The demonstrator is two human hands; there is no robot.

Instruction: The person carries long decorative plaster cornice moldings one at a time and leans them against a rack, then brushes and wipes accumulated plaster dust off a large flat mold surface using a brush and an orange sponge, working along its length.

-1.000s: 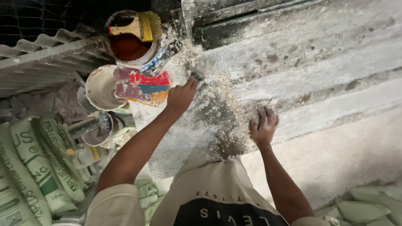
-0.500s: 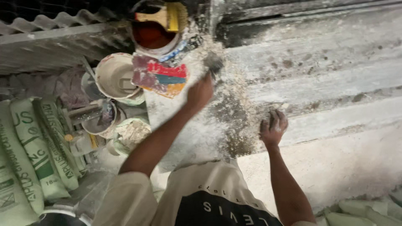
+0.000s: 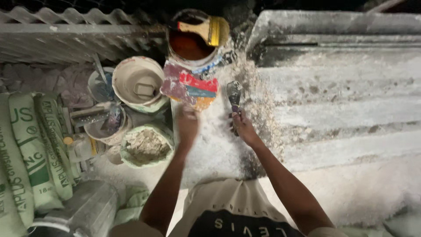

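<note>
My right hand (image 3: 244, 128) grips the handle of a small putty knife (image 3: 233, 93), whose blade points away from me over white powder (image 3: 215, 151) spread on a grey ribbed slab (image 3: 342, 92). My left hand (image 3: 187, 123) is blurred. It hovers over the powder just below a paint-smeared, multicoloured can (image 3: 189, 86). I cannot make out whether its fingers hold anything.
A tin of dark liquid (image 3: 187, 44) with a yellow brush (image 3: 206, 30) across it stands at the back. Left of the slab are a white bucket (image 3: 138, 83), a bowl of plaster (image 3: 144, 148), smaller tubs, printed sacks (image 3: 30, 153) and corrugated sheet (image 3: 66, 35).
The putty knife, at my left hand half a second ago, is now in my right hand, which left the slab. My left hand dropped back toward me. The view shifted left.
</note>
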